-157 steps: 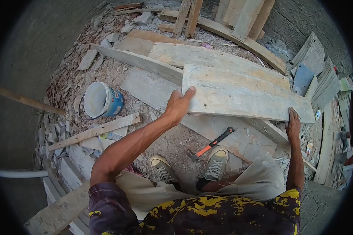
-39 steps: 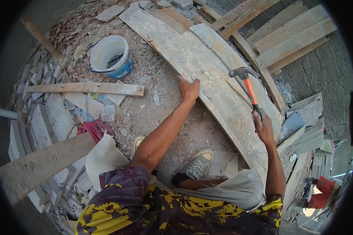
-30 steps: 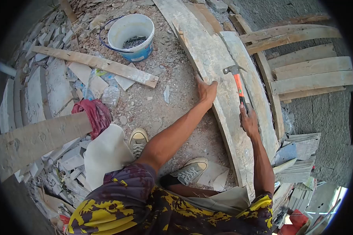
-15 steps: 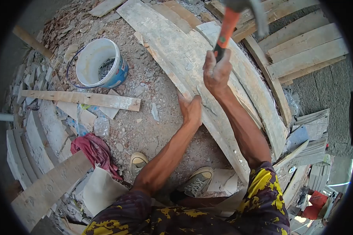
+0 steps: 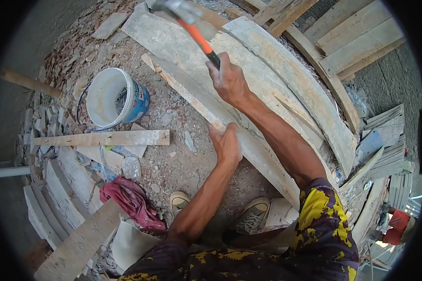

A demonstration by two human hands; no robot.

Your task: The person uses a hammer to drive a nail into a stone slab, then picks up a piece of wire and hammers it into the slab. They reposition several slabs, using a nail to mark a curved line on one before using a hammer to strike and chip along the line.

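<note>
A claw hammer (image 5: 199, 37) with an orange and black handle is gripped by my right hand (image 5: 229, 80), its metal head up at the top and a little blurred. Below it, my left hand (image 5: 226, 142) is wrapped round the near edge of a long dusty board (image 5: 262, 161), which is tilted up on its side. Wide weathered boards (image 5: 253, 61) lie just beyond both hands. To the left stands a white and blue bucket (image 5: 106, 96) with nails (image 5: 121, 100) inside.
A narrow plank (image 5: 140, 137) lies below the bucket, near a red cloth (image 5: 129, 199). Another plank (image 5: 79, 241) is at lower left. Stacked boards (image 5: 361, 40) are at upper right. My shoes (image 5: 254, 215) stand on rubble. Something red (image 5: 397, 227) shows at lower right.
My right hand has moved left with the hammer, whose head now points to the upper left. The left-hand board is tilted more on edge. The view has shifted slightly.
</note>
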